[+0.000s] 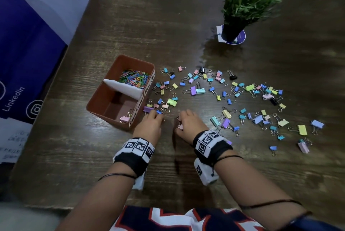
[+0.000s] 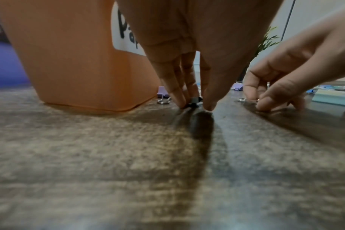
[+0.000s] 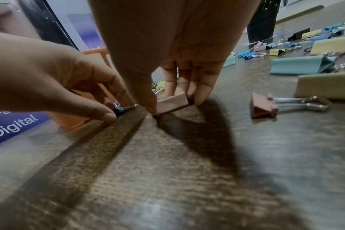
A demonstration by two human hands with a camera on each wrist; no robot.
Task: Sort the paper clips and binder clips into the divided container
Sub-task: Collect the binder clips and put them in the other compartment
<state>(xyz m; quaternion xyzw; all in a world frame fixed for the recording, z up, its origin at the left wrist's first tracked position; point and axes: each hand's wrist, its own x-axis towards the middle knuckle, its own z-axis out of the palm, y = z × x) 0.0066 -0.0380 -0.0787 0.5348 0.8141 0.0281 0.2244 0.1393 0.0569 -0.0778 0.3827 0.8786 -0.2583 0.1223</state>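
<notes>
Both hands were down on the dark wooden table point(image 1: 186, 25), side by side, just in front of the orange divided container point(image 1: 104, 104). The left hand point(image 1: 149, 126) sat right beside the container's near corner, its fingertips point(image 2: 177, 99) and thumb pinched on a small black binder clip point(image 2: 194, 104) that lay on the tabletop directly beneath them. From the left wrist view the clip was squeezed between the digits and touching the wood.

The right hand point(image 1: 188, 122) was just to the right of it, apart from the left by a narrow strip of table. Its thumb and fingers were closed on a pink binder clip point(image 3: 172, 102), the thumb on one end and the fingers on the other, the clip resting on the table under the palm. Another pink clip point(image 3: 264, 107) with silver handles lay loose on the table, just to the right of that hand.

In the container, the far compartment held a heap of coloured paper clips point(image 1: 135, 78), and the near compartment held one pink binder clip point(image 1: 125, 118) against its near wall. A white divider point(image 1: 123, 88) stood between the two.

The scattered binder clips point(image 1: 242, 100), in blue, yellow, purple, pink, teal and black, spread across the table beyond and to the right of both hands, the nearest cluster just beyond the left fingertips. A potted plant point(image 1: 246, 5) stood well apart at the far right.
</notes>
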